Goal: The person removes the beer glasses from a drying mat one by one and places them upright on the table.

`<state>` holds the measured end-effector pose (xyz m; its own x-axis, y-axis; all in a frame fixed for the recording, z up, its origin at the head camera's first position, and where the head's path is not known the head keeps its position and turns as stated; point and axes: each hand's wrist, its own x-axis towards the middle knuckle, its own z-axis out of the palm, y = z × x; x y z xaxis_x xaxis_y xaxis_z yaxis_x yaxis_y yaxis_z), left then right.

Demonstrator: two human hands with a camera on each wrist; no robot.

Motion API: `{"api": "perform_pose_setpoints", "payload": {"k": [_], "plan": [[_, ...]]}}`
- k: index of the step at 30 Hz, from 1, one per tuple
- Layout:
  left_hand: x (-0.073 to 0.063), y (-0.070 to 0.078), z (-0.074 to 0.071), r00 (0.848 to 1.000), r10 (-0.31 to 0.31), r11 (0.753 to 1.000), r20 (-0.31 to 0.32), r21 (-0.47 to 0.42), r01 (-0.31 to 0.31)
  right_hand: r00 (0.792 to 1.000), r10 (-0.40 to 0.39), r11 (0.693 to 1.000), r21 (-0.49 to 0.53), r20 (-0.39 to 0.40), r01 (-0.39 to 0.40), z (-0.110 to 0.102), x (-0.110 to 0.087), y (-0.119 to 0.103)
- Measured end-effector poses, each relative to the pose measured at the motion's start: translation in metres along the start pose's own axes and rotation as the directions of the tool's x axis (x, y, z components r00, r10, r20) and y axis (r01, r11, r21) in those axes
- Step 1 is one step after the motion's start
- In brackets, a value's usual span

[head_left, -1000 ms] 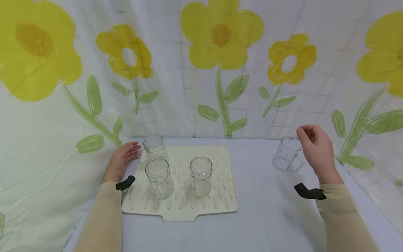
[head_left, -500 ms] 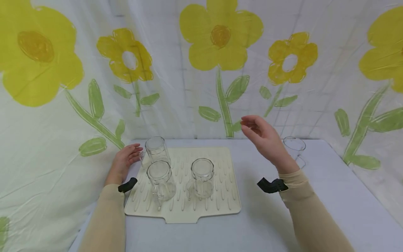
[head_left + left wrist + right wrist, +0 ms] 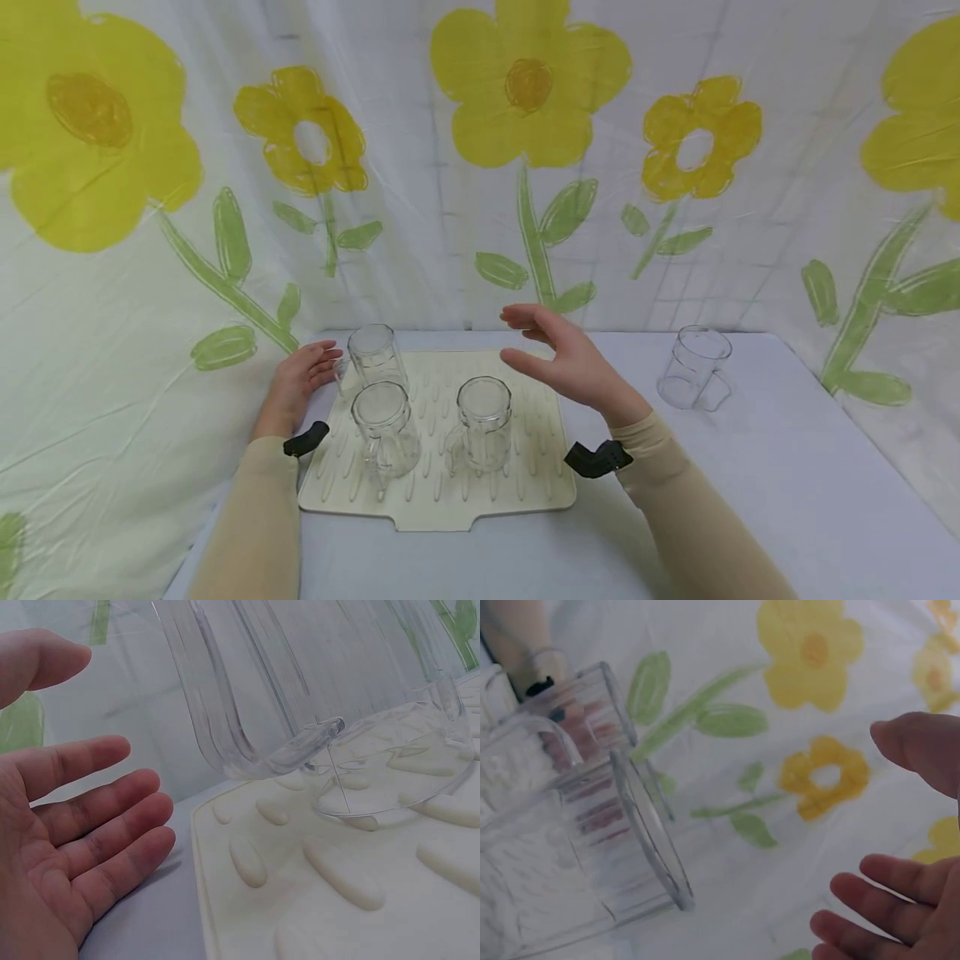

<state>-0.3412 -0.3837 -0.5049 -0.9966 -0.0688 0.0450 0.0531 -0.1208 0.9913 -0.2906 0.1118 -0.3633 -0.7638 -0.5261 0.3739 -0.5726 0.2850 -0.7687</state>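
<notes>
Three clear glass mugs stand upright on a cream ribbed drying mat (image 3: 420,504). One mug (image 3: 375,354) is at the mat's back left, another (image 3: 393,446) in front of it, and a third (image 3: 486,442) nearer the middle. My left hand (image 3: 295,385) rests beside the mat's left edge, fingers relaxed, close to the back mug's handle (image 3: 217,727) in the left wrist view but apart from it. My right hand (image 3: 573,362) hovers over the mat's back right, thumb and fingers spread apart with nothing between them, to the right of the third mug.
A fourth clear mug (image 3: 693,371) stands on the white table (image 3: 750,500) at the back right, its handle pointing right. A white curtain (image 3: 420,250) with yellow flowers hangs along the back and sides.
My right hand has moved left from beside the mug on the right to over the mat, its fingers spreading wider. The left hand and all the mugs stay in place.
</notes>
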Motion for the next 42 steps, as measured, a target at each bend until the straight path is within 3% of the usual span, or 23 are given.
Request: {"api": "perform_pose_setpoints", "payload": {"k": [9, 21, 31, 42], "plan": [[0.0, -0.001, 0.002, 1.0, 0.001, 1.0, 0.014, -0.01, -0.001, 0.99, 0.04, 0.999, -0.011, 0.138, -0.039, 0.025, -0.001, 0.007], [-0.002, -0.001, 0.0, 1.0, 0.012, 1.0, 0.008, -0.027, -0.012, 0.958, 0.109, 0.994, -0.029, 0.267, -0.105, 0.046, -0.002, 0.017], [0.0, -0.001, -0.001, 1.0, 0.023, 1.0, 0.008, -0.017, -0.023, 0.956, 0.099, 0.994, -0.078, 0.275, -0.08, 0.051, -0.002, 0.022], [0.002, 0.007, 0.003, 1.0, 0.021, 0.999, -0.014, -0.032, -0.021, 0.956, 0.14, 0.984, -0.14, 0.258, -0.106, 0.053, -0.001, 0.018]]}}
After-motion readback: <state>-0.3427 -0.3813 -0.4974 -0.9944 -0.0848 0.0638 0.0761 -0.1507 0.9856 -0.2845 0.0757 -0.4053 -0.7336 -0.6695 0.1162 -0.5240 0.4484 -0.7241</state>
